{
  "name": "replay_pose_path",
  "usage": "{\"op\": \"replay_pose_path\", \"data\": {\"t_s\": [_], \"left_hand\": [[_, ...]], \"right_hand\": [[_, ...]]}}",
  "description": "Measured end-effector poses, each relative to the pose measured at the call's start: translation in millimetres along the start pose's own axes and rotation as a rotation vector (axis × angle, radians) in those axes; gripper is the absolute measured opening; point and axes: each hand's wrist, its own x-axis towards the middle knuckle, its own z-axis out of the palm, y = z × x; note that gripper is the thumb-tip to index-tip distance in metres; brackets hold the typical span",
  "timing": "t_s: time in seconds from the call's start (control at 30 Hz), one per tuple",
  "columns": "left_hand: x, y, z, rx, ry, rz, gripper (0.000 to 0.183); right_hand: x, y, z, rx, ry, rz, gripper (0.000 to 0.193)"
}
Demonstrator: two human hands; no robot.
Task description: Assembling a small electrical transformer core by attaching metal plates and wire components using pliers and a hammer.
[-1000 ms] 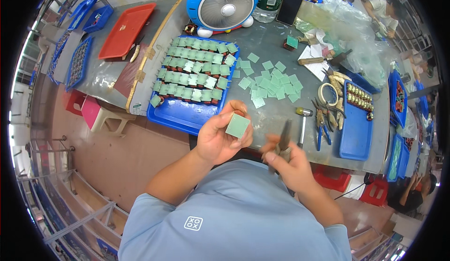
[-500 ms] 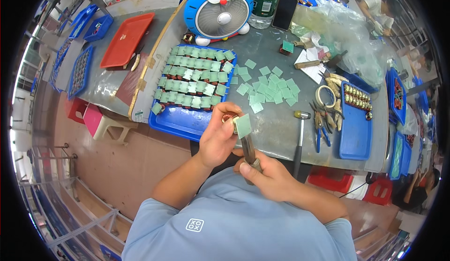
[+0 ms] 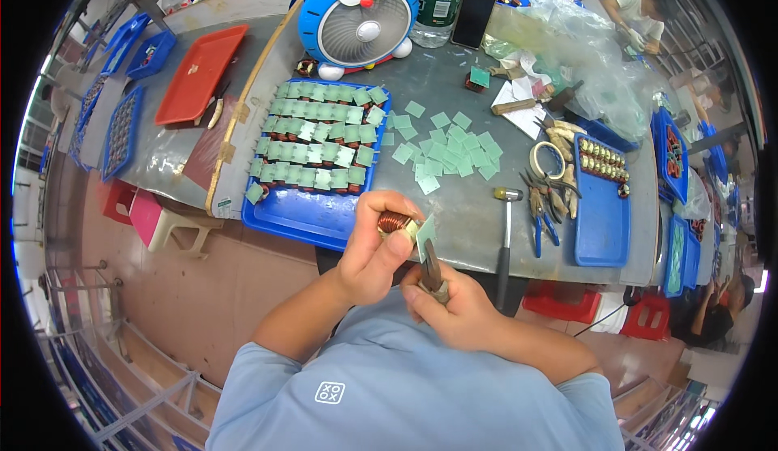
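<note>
My left hand [image 3: 371, 244] is closed around a copper-wound coil [image 3: 392, 222], its fingers and thumb pinching it. A cream part shows at the coil's end, with a thin green square plate [image 3: 426, 235] against it. My right hand [image 3: 454, 309] grips a hand tool [image 3: 432, 268] with a dark, flat metal end; its exact kind is unclear. The tool's tip meets the lower part of the plate. Beyond my hands, a blue tray [image 3: 304, 214] holds rows of similar coils topped with green plates. Loose green plates [image 3: 454, 149] lie scattered to its right.
A hammer [image 3: 506, 236], pliers [image 3: 541, 212] and a tape roll [image 3: 547, 160] lie at the right. Beside them is a blue tray [image 3: 600, 236] with small coils. A fan [image 3: 356, 25], bottle [image 3: 438, 5] and phone [image 3: 473, 18] stand behind. Another person [image 3: 636, 17] sits at far right.
The coil has turned in my left hand, so more copper winding shows and the plate appears more edge-on. The tool's tip stays at the plate. The whole view has shifted slightly.
</note>
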Motion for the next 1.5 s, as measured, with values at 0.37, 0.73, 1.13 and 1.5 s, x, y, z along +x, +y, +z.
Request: {"op": "replay_pose_path", "data": {"t_s": [0.37, 0.73, 1.13, 1.5], "left_hand": [[19, 24, -2, 0.233, -0.121, 0.131, 0.04], [18, 22, -6, 0.272, -0.175, 0.19, 0.037], [17, 14, -4, 0.314, -0.119, 0.205, 0.034], [16, 11, -10, 0.359, -0.141, 0.214, 0.033]], "right_hand": [[-4, -15, -2, -0.151, 0.017, -0.114, 0.014], [-4, -9, -2, -0.157, 0.025, -0.122, 0.013], [2, -4, -3, -0.152, 0.05, -0.145, 0.014], [2, -6, -3, -0.117, 0.042, -0.144, 0.013]]}}
